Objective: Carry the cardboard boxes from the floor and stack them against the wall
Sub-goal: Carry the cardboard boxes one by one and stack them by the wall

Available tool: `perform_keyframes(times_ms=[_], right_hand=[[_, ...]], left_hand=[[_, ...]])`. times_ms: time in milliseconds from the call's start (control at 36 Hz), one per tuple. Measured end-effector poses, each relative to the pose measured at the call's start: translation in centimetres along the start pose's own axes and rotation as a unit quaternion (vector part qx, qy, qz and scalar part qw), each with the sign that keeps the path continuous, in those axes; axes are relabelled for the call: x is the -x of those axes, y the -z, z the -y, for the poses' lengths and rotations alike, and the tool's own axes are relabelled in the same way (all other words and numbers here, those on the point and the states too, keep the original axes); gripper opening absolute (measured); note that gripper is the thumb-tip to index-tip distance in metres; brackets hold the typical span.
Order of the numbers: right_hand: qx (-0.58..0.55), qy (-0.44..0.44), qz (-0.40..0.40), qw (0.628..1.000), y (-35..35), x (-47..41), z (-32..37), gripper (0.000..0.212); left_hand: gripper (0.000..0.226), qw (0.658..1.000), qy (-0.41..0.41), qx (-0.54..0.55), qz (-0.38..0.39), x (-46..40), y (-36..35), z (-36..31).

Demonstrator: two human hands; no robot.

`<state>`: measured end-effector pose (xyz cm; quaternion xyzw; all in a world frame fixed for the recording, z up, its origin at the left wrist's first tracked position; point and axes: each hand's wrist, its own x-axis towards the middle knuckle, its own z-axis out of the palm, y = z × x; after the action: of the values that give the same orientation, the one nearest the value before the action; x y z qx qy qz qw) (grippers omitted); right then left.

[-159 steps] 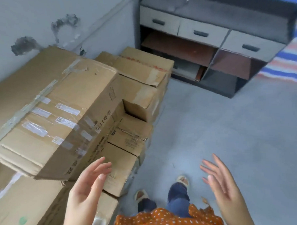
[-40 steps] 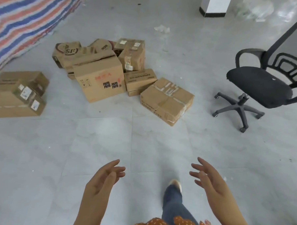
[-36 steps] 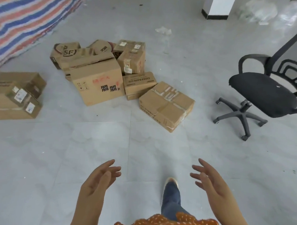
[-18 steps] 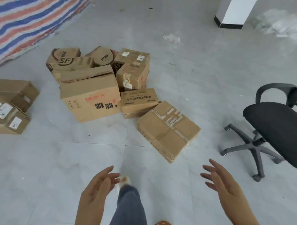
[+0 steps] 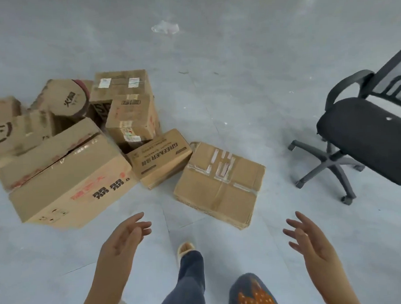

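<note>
Mount: the single camera is sitting on my head; no second view is sharing the scene.
Facing: it is looking forward and steeply down over my body onto the grey floor (image 5: 249, 85).
Near field: my left hand (image 5: 124, 238) and right hand (image 5: 310, 236) are entering from the bottom edge, close to the lens, fingers loose; my forward leg (image 5: 191, 276) is showing between them.
Middle field: the cardboard boxes (image 5: 80, 152) are lying ahead and to my left, the taped box (image 5: 219, 185) nearest.
Right edge: the office chair (image 5: 364, 135) is being cut off by the frame.
Lens: wide-angle, with blurring towards the left edge.
</note>
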<state>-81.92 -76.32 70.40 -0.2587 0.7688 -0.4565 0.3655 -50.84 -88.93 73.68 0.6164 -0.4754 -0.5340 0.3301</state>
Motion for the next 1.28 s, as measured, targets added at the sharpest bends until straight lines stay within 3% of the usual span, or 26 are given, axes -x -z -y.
perform_keyframes(times_ms=[167,278,333,500,611,667,833,889,1056,1167,1278], right_hand=[[0.003,-0.086,-0.036,0.996,-2.7,-3.5,-0.7,0.030],[-0.001,-0.155,-0.043,0.987,-4.3,-7.6,-3.2,0.032],[0.000,-0.196,-0.048,0.979,-5.3,-10.1,-5.4,0.035],[0.029,-0.338,-0.023,0.941,-9.0,-18.4,-16.4,0.040],[0.079,-0.389,-0.002,0.918,-11.5,-23.5,-24.1,0.047],[0.098,-0.393,0.000,0.914,-13.0,-27.2,-28.5,0.050],[0.133,-0.402,-0.081,0.902,-17.3,-35.3,-40.0,0.061],[0.127,-0.418,-0.107,0.893,-18.3,-36.3,-43.1,0.064],[0.075,-0.429,-0.105,0.894,-19.1,-36.6,-49.2,0.053],[-0.031,-0.437,-0.111,0.892,-18.4,-36.3,-49.1,0.032],[-0.073,-0.433,-0.138,0.888,-17.3,-36.2,-46.9,0.045]], left_hand=[[0.018,0.989,0.071,-0.088,0.097,-9.9,-0.8,1.1],[0.025,0.971,0.145,-0.136,0.131,-16.6,-2.9,3.1],[0.014,0.962,0.177,-0.156,0.135,-19.8,-3.9,5.4],[0.026,0.925,0.271,-0.221,0.152,-29.3,-8.0,14.6],[0.040,0.904,0.270,-0.278,0.179,-35.0,-11.8,20.7],[0.035,0.899,0.244,-0.316,0.178,-38.4,-14.0,25.0],[0.067,0.876,0.191,-0.421,0.138,-47.3,-19.5,37.0],[0.063,0.872,0.223,-0.421,0.110,-49.4,-20.5,40.5],[0.055,0.898,0.285,-0.307,0.136,-52.8,-20.4,47.2],[0.045,0.913,0.295,-0.242,0.140,-53.2,-19.7,47.9],[0.017,0.934,0.282,-0.180,0.128,-52.2,-19.6,46.1]])
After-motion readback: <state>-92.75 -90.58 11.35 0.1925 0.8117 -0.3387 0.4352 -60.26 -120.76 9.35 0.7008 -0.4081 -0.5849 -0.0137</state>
